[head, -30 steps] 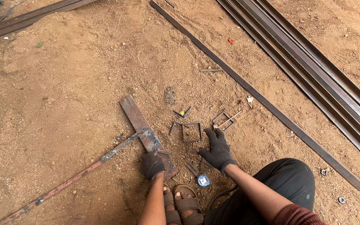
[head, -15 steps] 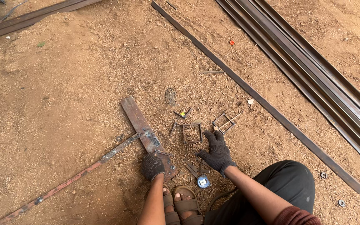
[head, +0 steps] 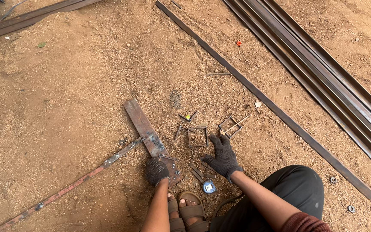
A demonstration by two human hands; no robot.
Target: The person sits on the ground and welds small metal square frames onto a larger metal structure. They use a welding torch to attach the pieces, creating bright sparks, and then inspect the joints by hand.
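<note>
Two gloved hands sit low over the dirt floor (head: pixel 65 107); my left hand (head: pixel 156 170) is closed in a fist, pressing on the near end of the flat rusty steel plate (head: pixel 144 126), though I cannot tell whether it grips anything; my right hand (head: pixel 223 156) has its grip spread wide and empty, fingertips touching the ground just below the square metal frame (head: pixel 197 137); a second small frame (head: pixel 231 126) lies just beyond; a blue tape measure (head: pixel 209 187) rests near my sandals (head: pixel 190 212).

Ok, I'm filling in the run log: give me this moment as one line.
left hand: gloved, pressing on flat steel bar | right hand: gloved, open, beside square frame | ground: sandy dirt
</note>
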